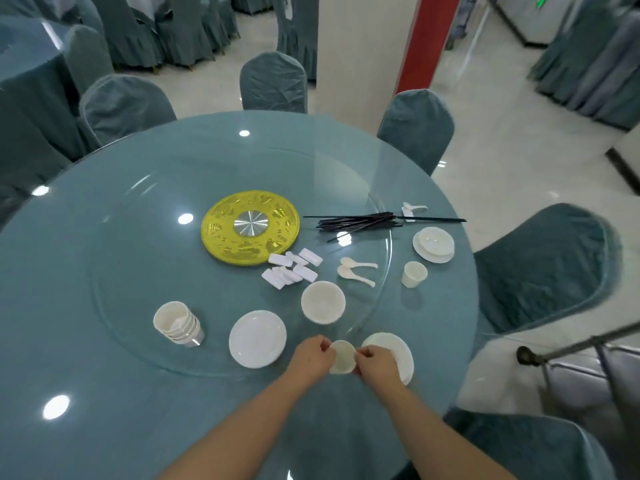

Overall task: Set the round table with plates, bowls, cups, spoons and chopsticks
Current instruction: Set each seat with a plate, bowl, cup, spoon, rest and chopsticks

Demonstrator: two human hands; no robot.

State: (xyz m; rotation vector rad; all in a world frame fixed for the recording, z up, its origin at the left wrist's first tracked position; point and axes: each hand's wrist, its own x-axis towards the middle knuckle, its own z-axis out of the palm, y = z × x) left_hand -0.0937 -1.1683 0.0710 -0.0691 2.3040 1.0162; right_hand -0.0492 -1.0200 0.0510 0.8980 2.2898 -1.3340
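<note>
Both hands pinch small white round cup by its rim: left hand on left edge, right hand on right. Cup sits btwn them at near table edge, just left of white round plate; no long axis.

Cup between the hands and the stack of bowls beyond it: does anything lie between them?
Head view: only the turntable's glass edge crosses between the cup and the bowl stack.

Both forearms extended forward, bare, converging. Left hand and right hand level, close together, fingers curled, fingertips pinching opposite rim edges of one small cup.
</note>
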